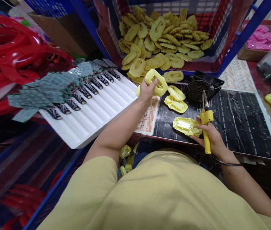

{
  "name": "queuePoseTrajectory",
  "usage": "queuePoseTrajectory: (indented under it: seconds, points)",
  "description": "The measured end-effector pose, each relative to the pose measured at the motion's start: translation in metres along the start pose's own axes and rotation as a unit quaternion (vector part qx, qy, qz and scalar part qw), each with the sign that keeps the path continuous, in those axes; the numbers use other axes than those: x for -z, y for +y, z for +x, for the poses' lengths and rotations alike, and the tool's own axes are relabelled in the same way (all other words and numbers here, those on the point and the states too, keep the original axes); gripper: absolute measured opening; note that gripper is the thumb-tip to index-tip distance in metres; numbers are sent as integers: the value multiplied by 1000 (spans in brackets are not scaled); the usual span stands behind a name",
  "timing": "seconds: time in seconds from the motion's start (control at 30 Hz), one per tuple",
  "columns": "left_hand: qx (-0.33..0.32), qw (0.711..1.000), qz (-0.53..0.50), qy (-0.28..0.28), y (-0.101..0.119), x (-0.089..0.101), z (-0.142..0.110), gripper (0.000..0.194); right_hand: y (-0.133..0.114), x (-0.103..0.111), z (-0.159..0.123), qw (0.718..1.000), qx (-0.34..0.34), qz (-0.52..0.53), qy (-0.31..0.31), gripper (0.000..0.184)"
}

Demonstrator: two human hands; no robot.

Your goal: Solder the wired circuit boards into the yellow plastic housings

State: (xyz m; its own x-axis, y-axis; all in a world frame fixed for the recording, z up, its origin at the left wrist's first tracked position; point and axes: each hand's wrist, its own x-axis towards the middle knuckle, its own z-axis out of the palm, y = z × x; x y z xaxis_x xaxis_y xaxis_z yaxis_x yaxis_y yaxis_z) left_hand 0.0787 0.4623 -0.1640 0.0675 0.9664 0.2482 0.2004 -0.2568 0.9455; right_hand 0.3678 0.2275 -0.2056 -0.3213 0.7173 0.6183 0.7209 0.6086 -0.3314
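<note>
My left hand (148,91) is closed around a yellow plastic shell (155,80) with an oval opening, held above the table near the crate's front. A yellow soldering gun (206,119) is in my right hand (213,139), its metal tip pointing away from me. Fingers of the same hand also touch the edge of an open yellow housing half (184,125), hollow side up on the black mat (243,121). Between my hands lie a hollow yellow half (175,104) and another yellow shell piece (176,93). Further back sits a shell with a slot (173,76).
A tilted blue-framed crate (236,41) holds a heap of yellow shells (157,38). A black fan with a round grille (199,89) stands behind the soldering gun. To the left, a white ridged tray (89,111) carries wired circuit boards (51,86), beside red plastic rings (13,48).
</note>
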Motion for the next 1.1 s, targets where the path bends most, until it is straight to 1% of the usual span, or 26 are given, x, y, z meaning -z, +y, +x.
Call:
queuePoseTrajectory:
  seconds: [0.03,0.07,0.1,0.17,0.2,0.23,0.27,0.3,0.33,0.37,0.4,0.43,0.5,0.57,0.63,0.73,0.8,0.87,0.93,1.0,1.03,1.07,1.1]
  points:
    - [4,1000,10,3,4,-2,-1,43,1,-2,-2,1000,-2,2,2,43]
    - [8,1000,25,-12,8,-3,-5,46,1,-5,-4,1000,-5,3,3,43]
    - [7,998,43,-42,12,-2,-13,49,2,-9,-5,1000,-7,6,5,44]
    - [-24,987,88,-130,17,4,-36,53,3,-14,-7,1000,-12,12,11,43]
    - [-56,973,120,-187,18,8,-49,51,3,-16,-8,1000,-14,17,12,42]
    - [-94,952,160,-244,18,14,-62,49,3,-17,-8,1000,-15,22,12,43]
    - [-131,922,209,-298,18,21,-73,47,3,-17,-8,999,-15,28,8,43]
    - [-159,888,263,-343,18,28,-82,47,2,-17,-8,999,-13,35,4,43]
    - [-175,853,315,-377,18,34,-88,49,2,-17,-8,999,-9,43,-2,43]
    - [-178,826,357,-398,19,41,-92,52,1,-17,-7,999,-4,52,-7,42]
    - [-172,808,384,-413,20,47,-93,56,0,-16,-7,998,0,60,-11,41]
    - [-161,796,397,-428,22,53,-91,61,-1,-16,-6,998,2,67,-13,40]
    - [-141,780,397,-462,27,63,-85,71,-2,-16,-6,997,-1,77,-16,39]
    - [-124,766,385,-500,31,70,-76,76,-2,-16,-6,996,-16,83,-27,39]
    - [-105,760,363,-529,33,72,-68,79,-2,-15,-7,995,-35,88,-42,39]
    - [-88,773,320,-541,32,66,-63,79,-3,-14,-6,992,-42,102,-57,39]
    - [-97,785,294,-537,30,56,-62,74,-5,-14,-6,991,-29,114,-63,39]
    - [-111,796,266,-532,29,43,-59,67,-7,-14,-5,991,-21,123,-54,38]
    - [-124,821,258,-495,30,30,-52,65,-9,-15,-5,991,-25,124,-47,39]
    - [-149,842,290,-430,33,15,-37,68,-10,-15,-5,992,-34,115,-48,43]
    - [-165,841,324,-402,35,8,-27,72,-10,-15,-4,992,-33,109,-48,45]
    - [-178,829,364,-386,38,-1,-16,77,-10,-14,-4,993,-28,102,-47,47]
    - [-185,807,408,-385,41,-9,-6,82,-11,-13,-3,994,-20,95,-41,49]
